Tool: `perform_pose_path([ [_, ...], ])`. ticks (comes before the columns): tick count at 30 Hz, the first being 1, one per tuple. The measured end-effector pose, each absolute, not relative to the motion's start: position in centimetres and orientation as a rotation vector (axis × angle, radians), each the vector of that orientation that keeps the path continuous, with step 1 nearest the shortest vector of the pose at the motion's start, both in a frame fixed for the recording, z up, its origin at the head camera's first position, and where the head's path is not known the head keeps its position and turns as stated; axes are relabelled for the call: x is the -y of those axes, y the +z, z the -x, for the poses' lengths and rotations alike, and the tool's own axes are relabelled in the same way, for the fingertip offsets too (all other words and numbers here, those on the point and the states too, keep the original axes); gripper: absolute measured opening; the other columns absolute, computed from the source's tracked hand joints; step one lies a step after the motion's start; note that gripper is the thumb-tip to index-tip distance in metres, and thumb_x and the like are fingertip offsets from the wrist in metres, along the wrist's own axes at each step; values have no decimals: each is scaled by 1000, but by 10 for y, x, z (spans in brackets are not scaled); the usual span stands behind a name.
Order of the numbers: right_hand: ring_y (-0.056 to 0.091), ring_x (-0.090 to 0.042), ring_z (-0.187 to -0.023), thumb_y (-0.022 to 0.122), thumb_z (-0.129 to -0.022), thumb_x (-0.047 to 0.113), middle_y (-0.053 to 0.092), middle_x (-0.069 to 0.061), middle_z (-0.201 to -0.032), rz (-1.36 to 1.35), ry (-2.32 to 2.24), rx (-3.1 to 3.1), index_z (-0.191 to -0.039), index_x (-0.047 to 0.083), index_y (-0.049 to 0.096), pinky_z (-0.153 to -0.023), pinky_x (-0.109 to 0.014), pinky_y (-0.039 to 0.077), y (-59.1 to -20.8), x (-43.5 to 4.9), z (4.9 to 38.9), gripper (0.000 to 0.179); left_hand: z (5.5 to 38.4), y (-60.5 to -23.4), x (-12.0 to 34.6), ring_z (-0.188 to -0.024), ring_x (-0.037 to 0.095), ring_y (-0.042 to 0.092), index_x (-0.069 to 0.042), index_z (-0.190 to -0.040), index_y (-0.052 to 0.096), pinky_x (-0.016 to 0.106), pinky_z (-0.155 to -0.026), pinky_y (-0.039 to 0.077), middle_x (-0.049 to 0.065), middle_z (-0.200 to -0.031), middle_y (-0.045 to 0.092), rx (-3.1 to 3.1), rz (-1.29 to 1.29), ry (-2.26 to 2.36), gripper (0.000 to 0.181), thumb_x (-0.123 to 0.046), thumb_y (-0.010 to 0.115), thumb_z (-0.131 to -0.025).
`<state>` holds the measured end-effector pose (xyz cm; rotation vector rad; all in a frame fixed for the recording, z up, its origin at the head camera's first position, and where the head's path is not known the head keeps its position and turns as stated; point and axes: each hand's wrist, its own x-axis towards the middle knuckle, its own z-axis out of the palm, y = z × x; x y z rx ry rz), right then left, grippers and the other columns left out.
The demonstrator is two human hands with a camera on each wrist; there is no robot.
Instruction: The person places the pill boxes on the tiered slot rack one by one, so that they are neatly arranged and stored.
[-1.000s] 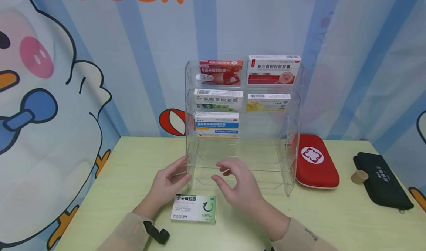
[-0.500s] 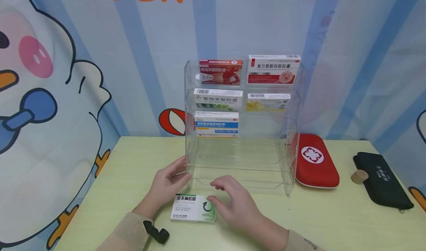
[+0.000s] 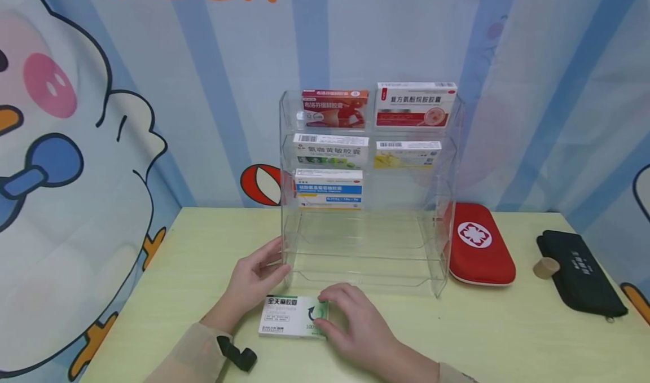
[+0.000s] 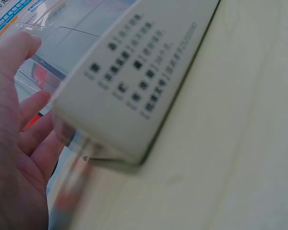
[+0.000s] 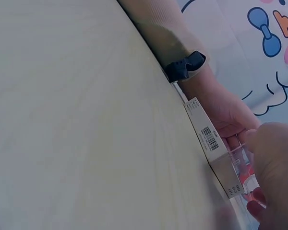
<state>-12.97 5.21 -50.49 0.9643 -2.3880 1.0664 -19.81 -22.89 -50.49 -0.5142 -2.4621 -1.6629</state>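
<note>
A white and green medicine box (image 3: pixel 286 317) lies flat on the table in front of a clear tiered rack (image 3: pixel 355 257). My left hand (image 3: pixel 254 281) holds the rack's lower left edge, thumb at the front corner and fingers along the outer side. Over the box's right end is my right hand (image 3: pixel 363 329), thumb and fingers curved and apart. In the right wrist view a gap shows between a finger of that hand and the box (image 5: pixel 213 146). The left wrist view shows the box's side (image 4: pixel 129 81) close up.
Several medicine boxes stand in the rack, among them a red one (image 3: pixel 335 109) and a blue-striped one (image 3: pixel 329 189). Right of it lie a red first-aid case (image 3: pixel 481 247), a small tan cylinder (image 3: pixel 546 268) and a black pouch (image 3: pixel 581 273). A patterned cloth hangs behind.
My right hand has moved down and toward me, from in front of the rack to the box's right end. My left hand stays at the rack's edge.
</note>
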Motion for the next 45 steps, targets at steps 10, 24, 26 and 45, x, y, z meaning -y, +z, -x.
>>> perform_pose_path([
  [10,69,-18,-130,88,-95,34,69,0,-139,-893,1081,2599,-134,14,70,-113,-42,62,-506,-51,130,48,198,-503,231,-135,34,71,-18,-164,54,19,-104,61,10,-160,65,2475,510,-1641,67,-14,79,-103],
  [24,69,-23,-132,82,-100,33,74,-3,-141,-919,990,2676,-138,13,70,-115,-45,60,-506,-54,129,44,199,-503,229,-137,33,71,-19,-164,54,20,-105,61,9,-160,64,2483,503,-1650,66,-14,79,-103],
  [26,69,-22,-131,82,-100,33,73,-2,-140,-925,996,2677,-137,14,70,-114,-44,61,-505,-54,129,43,198,-502,229,-137,33,71,-21,-164,53,19,-106,61,8,-161,64,2489,495,-1653,67,-15,79,-103],
  [45,74,-6,-100,86,-93,5,69,0,-127,-952,1384,2515,-134,7,75,-91,-21,67,-495,-58,132,42,197,-501,229,-137,33,70,-20,-164,54,21,-106,61,9,-161,64,2472,503,-1667,66,-14,79,-103],
])
